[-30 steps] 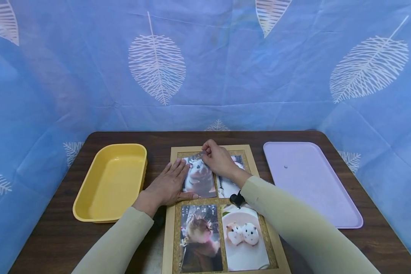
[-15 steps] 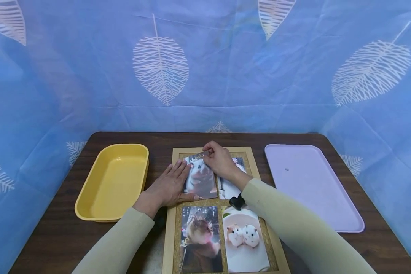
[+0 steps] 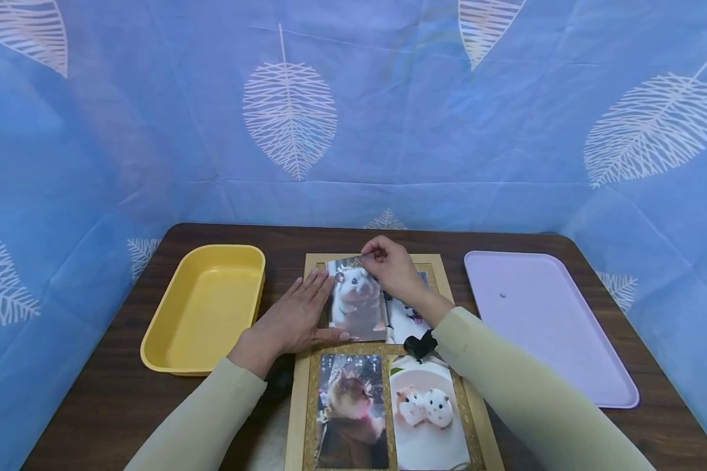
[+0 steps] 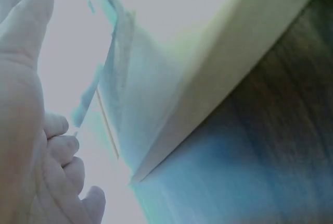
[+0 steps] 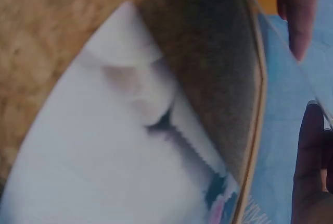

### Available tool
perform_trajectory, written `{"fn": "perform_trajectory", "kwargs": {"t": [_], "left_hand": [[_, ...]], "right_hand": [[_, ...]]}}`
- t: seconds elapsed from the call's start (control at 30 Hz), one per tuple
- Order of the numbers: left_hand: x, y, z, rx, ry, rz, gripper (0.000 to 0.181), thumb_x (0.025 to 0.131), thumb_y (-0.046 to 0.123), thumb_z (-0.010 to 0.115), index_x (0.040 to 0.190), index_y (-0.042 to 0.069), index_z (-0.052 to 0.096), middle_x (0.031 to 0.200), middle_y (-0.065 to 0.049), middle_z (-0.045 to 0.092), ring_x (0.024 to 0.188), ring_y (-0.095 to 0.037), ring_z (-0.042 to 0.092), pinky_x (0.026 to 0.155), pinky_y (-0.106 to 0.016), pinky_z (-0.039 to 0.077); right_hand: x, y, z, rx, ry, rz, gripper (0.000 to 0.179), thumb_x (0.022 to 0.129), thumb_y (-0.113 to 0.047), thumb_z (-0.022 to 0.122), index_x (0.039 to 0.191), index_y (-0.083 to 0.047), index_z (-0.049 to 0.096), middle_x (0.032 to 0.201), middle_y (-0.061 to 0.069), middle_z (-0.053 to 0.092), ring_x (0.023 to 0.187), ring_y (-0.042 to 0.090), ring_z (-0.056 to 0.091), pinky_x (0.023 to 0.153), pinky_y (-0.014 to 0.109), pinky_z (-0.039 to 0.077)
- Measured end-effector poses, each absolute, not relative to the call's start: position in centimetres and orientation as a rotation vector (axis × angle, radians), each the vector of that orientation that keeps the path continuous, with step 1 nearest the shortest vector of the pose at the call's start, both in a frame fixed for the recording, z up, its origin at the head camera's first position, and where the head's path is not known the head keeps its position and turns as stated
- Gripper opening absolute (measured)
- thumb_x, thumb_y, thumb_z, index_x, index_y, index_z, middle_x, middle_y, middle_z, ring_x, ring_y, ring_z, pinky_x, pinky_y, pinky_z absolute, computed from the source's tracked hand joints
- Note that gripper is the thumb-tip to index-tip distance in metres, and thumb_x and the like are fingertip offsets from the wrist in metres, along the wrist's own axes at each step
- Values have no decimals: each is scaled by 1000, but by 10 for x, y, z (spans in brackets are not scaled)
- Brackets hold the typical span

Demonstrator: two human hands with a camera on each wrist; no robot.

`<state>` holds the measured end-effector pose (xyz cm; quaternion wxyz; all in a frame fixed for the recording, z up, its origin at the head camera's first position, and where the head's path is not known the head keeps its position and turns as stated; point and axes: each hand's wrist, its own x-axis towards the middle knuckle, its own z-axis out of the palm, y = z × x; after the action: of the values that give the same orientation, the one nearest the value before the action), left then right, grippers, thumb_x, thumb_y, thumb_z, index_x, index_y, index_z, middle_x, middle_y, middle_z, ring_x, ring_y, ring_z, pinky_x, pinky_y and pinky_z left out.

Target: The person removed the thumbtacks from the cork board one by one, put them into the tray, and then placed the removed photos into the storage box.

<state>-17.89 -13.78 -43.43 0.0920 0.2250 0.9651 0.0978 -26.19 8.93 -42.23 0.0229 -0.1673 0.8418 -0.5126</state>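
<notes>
My left hand [image 3: 297,314] lies flat with its fingers spread at the left edge of a photo of a crowned hamster [image 3: 356,304]. The thumb rests near the photo's bottom edge. At the upper right corner of that photo, my right hand [image 3: 393,269] pinches it; the right wrist view shows its thin edge between finger and thumb [image 5: 310,146]. The photo is in the upper left part of a wood-framed cork board [image 3: 299,399]. A second photo [image 3: 405,320], of a white animal, lies beside it, partly hidden by my right hand and wrist.
Below are a photo of a cat-like animal [image 3: 352,409] and one of two spotted hamsters [image 3: 427,412]. A yellow tray [image 3: 203,314] stands left of the board. On the right is a lilac tray [image 3: 544,320] with a small pin-like bit [image 3: 503,295].
The head view has shifted slightly. The crowned-hamster photo shows more of its left side beside my left fingertips, having moved a little to the right with my right hand.
</notes>
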Motion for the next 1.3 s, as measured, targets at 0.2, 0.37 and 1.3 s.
{"fn": "perform_trajectory", "kwargs": {"t": [0.2,0.37,1.3], "left_hand": [[-176,-139,-429,667,2882,293,115,93,82,51,170,8,8,178,-11,5,166,-30,3,133,-50,9],[-173,-144,-420,657,2909,364,116,93,81,55,170,7,10,178,-14,10,165,-31,5,133,-50,10],[-116,-268,-391,234,3091,536,115,95,71,63,168,-1,10,174,-28,12,162,-49,3,125,-74,5]], "right_hand": [[-261,94,-415,-446,2554,-1699,15,101,-5,65,116,-3,66,98,8,65,74,16,53,68,27,47],[-257,97,-410,-444,2533,-1785,21,102,-3,62,122,1,60,100,7,60,71,14,48,66,24,45],[-253,80,-373,-517,2373,-1944,23,99,-3,65,121,1,63,100,6,57,67,12,42,61,26,42]]}}
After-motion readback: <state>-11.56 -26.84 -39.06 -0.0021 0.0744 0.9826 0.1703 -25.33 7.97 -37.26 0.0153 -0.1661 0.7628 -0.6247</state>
